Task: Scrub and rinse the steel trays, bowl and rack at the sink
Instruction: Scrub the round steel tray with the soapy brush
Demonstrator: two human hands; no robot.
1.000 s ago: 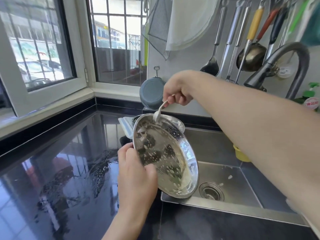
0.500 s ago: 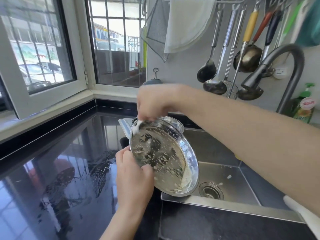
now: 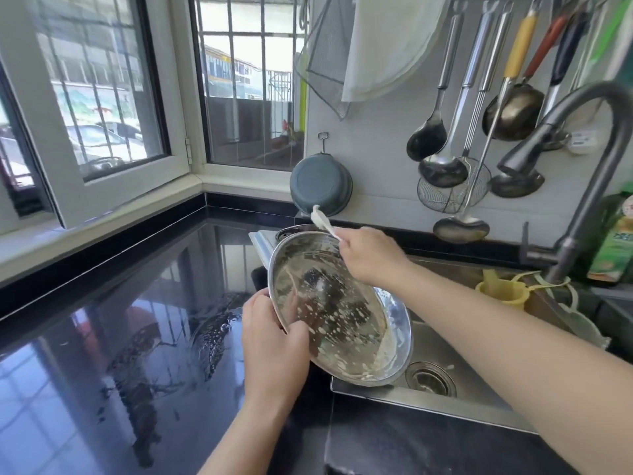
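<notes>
Head view: left hand gripping the soapy steel tray's rim, right hand clenched around a white cloth.

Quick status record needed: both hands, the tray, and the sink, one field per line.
left hand: grips the tray's lower left rim, thumb inside
right hand: pinches a white cloth at the tray's upper rim
steel tray: oval, tilted over the sink's left edge, flecked with suds
sink: steel, drain uncovered
faucet: no water visible
</notes>
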